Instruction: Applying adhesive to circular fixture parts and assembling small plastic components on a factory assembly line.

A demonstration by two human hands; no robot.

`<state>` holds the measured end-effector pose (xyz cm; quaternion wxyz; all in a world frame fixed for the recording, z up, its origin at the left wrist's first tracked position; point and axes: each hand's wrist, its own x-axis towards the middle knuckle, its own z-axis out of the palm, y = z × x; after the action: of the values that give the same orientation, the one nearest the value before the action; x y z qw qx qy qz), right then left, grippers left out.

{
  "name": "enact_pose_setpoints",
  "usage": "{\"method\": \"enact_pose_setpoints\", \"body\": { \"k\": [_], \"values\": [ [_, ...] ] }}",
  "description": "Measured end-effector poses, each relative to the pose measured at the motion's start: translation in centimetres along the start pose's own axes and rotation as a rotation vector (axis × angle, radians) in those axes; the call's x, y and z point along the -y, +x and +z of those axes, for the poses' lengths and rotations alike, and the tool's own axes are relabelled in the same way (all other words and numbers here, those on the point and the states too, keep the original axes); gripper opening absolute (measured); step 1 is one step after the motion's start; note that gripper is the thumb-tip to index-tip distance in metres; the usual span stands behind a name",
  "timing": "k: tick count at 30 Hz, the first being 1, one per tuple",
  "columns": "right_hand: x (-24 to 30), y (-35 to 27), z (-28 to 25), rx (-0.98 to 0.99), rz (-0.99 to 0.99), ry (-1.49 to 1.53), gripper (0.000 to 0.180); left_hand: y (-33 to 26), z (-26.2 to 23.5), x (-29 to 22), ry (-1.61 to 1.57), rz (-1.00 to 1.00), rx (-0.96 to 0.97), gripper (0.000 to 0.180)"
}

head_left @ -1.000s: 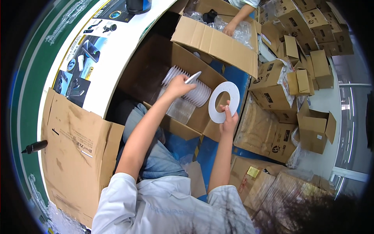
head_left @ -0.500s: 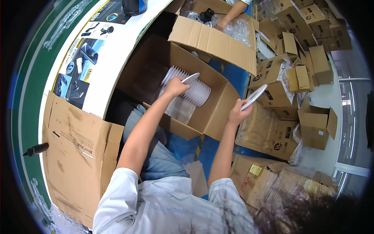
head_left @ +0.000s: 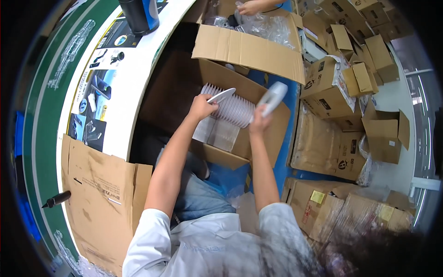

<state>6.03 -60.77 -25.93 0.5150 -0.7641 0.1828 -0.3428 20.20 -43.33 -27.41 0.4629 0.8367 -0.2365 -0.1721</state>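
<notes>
My left hand (head_left: 201, 108) pinches a thin white disc (head_left: 222, 95) by its edge, above an open cardboard box (head_left: 270, 131). In my right hand (head_left: 260, 121) is another white disc (head_left: 275, 96), smeared by motion, over the box's right side. Inside the box a row of similar white discs (head_left: 235, 111) stands on edge, packed closely face to face. A clear plastic-looking packing piece (head_left: 216, 133) lies beside the row, nearer to me. What the discs are for does not show.
Left stands a white table (head_left: 138, 74) with a dark bottle (head_left: 140, 16) and printed sheets. Beyond my box, another person's hand (head_left: 251, 7) is over a carton (head_left: 249, 48) of clear plastic pieces. Stacked cartons (head_left: 323, 90) fill the right. A black marker-like object (head_left: 56, 199) lies at far left.
My right hand has swung left and inward with its disc, from beyond the box's right edge to over the box. My left hand stays near the row, still holding its disc.
</notes>
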Motion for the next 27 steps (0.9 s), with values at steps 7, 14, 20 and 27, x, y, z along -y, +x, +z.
{"method": "enact_pose_setpoints", "body": {
  "k": [7,14,20,27],
  "values": [
    [-0.6,1.1,-0.7,0.103,0.250,0.187,0.027,-1.2,0.3,0.9,-0.107,-0.033,-0.108,0.024],
    [1.9,-2.3,-0.9,-0.194,0.020,0.043,0.014,-2.4,-0.3,-0.6,-0.022,-0.081,-0.121,0.023],
    [3.4,-2.2,-0.9,0.120,0.027,-0.147,0.014,-2.9,-0.4,-1.9,-0.028,-0.038,-0.088,0.024],
    [0.9,-1.3,-2.3,0.223,0.087,-0.085,0.017,-2.4,-0.4,-3.6,0.009,0.055,-0.041,0.020]
  ]
}}
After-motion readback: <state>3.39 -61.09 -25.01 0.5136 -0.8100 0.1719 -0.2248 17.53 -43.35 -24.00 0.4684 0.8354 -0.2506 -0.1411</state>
